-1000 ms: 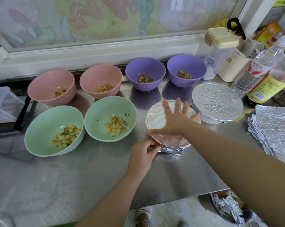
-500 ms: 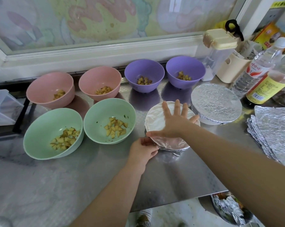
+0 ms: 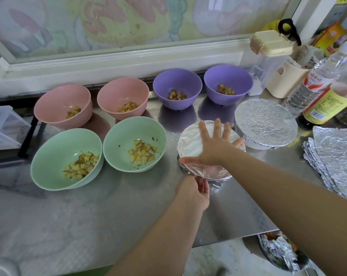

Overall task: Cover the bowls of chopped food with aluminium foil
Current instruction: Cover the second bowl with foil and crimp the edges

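Observation:
A bowl wrapped in aluminium foil point(image 3: 190, 140) stands on the steel counter at centre right. My right hand point(image 3: 216, 144) lies flat on its top with fingers spread. At the bowl's near rim, my left hand point(image 3: 196, 192) pinches the foil's edge against the side. A second foil-covered bowl point(image 3: 266, 126) stands just to the right. Uncovered, with chopped fruit inside, are two green bowls point(image 3: 55, 148) point(image 3: 128, 132), two pink bowls point(image 3: 57, 102) point(image 3: 118, 92) and two purple bowls point(image 3: 176, 80) point(image 3: 226, 76).
A stack of foil sheets point(image 3: 336, 154) lies at the right edge. Bottles point(image 3: 328, 104) and a cream holder point(image 3: 284, 82) crowd the back right corner. A clear box point(image 3: 3, 126) sits at the left. Below the counter's front edge is a bin with crumpled foil point(image 3: 278, 251).
My left hand slid from the bowl's left-front side round to its near rim, folding the loose foil flap in. My right hand stayed flat on top.

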Motion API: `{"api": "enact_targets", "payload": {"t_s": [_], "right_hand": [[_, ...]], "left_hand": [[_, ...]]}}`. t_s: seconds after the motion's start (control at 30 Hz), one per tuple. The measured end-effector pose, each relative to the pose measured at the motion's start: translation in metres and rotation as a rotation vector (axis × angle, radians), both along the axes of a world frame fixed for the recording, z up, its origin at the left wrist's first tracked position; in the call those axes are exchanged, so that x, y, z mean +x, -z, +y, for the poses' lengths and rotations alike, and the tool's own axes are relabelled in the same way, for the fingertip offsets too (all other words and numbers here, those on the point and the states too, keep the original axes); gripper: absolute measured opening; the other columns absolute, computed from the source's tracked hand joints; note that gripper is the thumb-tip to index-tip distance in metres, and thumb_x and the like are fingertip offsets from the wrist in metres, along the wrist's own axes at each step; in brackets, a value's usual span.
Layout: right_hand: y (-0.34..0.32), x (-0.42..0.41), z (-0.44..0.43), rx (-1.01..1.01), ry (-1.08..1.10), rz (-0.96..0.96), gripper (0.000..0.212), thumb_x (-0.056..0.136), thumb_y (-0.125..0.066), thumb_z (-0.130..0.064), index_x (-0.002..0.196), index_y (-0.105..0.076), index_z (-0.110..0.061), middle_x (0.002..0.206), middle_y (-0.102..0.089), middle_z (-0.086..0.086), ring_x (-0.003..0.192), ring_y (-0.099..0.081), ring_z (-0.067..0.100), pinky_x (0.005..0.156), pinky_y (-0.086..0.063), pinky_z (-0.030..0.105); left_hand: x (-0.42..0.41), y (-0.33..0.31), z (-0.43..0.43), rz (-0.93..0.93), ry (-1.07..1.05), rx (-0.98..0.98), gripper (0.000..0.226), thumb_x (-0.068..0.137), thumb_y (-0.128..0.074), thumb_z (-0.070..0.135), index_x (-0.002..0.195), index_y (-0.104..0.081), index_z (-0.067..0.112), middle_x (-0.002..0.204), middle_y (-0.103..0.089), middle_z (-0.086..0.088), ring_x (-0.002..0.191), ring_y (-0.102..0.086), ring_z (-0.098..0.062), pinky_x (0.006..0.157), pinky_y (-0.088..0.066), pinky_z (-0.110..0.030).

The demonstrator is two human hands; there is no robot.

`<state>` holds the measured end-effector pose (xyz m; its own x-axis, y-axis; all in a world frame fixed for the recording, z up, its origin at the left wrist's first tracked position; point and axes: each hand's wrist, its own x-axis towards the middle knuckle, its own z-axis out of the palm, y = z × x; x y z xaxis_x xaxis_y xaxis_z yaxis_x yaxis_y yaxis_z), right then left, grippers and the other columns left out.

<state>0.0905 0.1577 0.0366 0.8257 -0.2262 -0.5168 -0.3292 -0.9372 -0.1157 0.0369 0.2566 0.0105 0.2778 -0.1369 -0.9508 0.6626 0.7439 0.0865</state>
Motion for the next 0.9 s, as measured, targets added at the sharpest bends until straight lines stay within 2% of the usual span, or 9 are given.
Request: {"api": "enact_targets", "payload": {"t_s": [0.13,0.3,0.4,0.47,0.6,0.67,0.77,0.8,0.9], "right_hand": [[0.001,-0.001,0.001,0.001,0.005,-0.008,0.148,0.048,-0.053,-0.103,0.154,0.029,-0.039,0.161,0.039,0.008,0.148,0.032,0.041,0.108,0.002,0.081],[0.001,-0.001,0.000,-0.002,0.000,-0.003,0.148,0.049,-0.052,-0.103,0.154,0.029,-0.038,0.161,0.039,0.009,0.148,0.032,0.041,0.107,0.002,0.081],[0.000,-0.001,0.000,0.000,-0.004,-0.010,0.147,0.051,-0.053,-0.103,0.154,0.029,-0.038,0.161,0.038,0.010,0.148,0.032,0.041,0.108,0.002,0.081],[0.001,-0.002,0.001,0.003,-0.002,-0.017,0.147,0.051,-0.053,-0.102,0.154,0.028,-0.038,0.161,0.038,0.010,0.148,0.031,0.042,0.108,0.001,0.081],[0.002,-0.002,0.000,-0.003,-0.004,-0.021,0.147,0.050,-0.052,-0.104,0.154,0.029,-0.038,0.161,0.038,0.010,0.148,0.031,0.042,0.107,0.001,0.082],[0.002,-0.002,0.000,-0.008,-0.009,-0.017,0.147,0.050,-0.051,-0.104,0.154,0.029,-0.037,0.161,0.038,0.010,0.148,0.031,0.042,0.107,0.001,0.082],[0.002,-0.002,0.000,-0.009,-0.011,-0.015,0.147,0.050,-0.051,-0.104,0.154,0.030,-0.037,0.161,0.038,0.010,0.148,0.031,0.043,0.107,0.001,0.082],[0.002,-0.002,0.000,-0.007,-0.012,-0.013,0.147,0.050,-0.051,-0.104,0.154,0.030,-0.037,0.161,0.038,0.010,0.148,0.031,0.043,0.107,0.001,0.083],[0.003,-0.002,0.000,-0.008,-0.013,-0.008,0.148,0.049,-0.050,-0.104,0.153,0.031,-0.037,0.160,0.039,0.011,0.148,0.032,0.043,0.107,0.002,0.083]], "left_hand": [[0.002,-0.010,-0.010,0.015,-0.106,0.002,0.024,0.094,-0.039,0.001,0.087,-0.056,0.016,0.075,-0.055,0.001,0.063,-0.045,-0.009,0.055,-0.034,-0.018],[-0.009,-0.005,-0.012,-0.055,-0.172,0.040,0.026,0.096,-0.039,-0.004,0.083,-0.055,0.012,0.072,-0.051,-0.001,0.062,-0.044,-0.010,0.060,-0.039,-0.019],[-0.011,0.002,-0.016,-0.146,-0.163,0.063,0.025,0.101,-0.041,0.000,0.098,-0.063,0.013,0.078,-0.057,-0.001,0.067,-0.050,-0.009,0.066,-0.044,-0.019],[-0.011,0.003,-0.020,-0.207,-0.188,0.045,0.030,0.104,-0.036,0.002,0.102,-0.064,0.012,0.093,-0.063,-0.004,0.075,-0.056,-0.011,0.075,-0.046,-0.022],[-0.010,0.018,-0.027,-0.171,-0.229,0.138,0.031,0.103,-0.037,0.010,0.125,-0.058,0.003,0.113,-0.057,-0.014,0.096,-0.052,-0.021,0.088,-0.044,-0.035],[-0.009,0.018,-0.028,-0.247,-0.106,0.233,0.029,0.104,-0.035,0.007,0.110,-0.063,0.006,0.109,-0.057,-0.016,0.096,-0.052,-0.023,0.081,-0.045,-0.032],[-0.008,0.012,-0.019,-0.253,0.074,0.256,0.024,0.104,-0.038,0.014,0.111,-0.061,0.012,0.100,-0.059,-0.006,0.086,-0.057,-0.020,0.077,-0.047,-0.028],[-0.009,0.011,-0.017,-0.225,0.112,0.239,0.019,0.104,-0.040,0.015,0.104,-0.059,0.015,0.093,-0.058,-0.002,0.079,-0.056,-0.016,0.075,-0.048,-0.028],[-0.003,0.006,-0.003,-0.130,0.197,0.131,0.028,0.097,-0.036,-0.004,0.084,-0.056,0.011,0.082,-0.053,-0.004,0.075,-0.051,-0.015,0.069,-0.047,-0.026]]}}
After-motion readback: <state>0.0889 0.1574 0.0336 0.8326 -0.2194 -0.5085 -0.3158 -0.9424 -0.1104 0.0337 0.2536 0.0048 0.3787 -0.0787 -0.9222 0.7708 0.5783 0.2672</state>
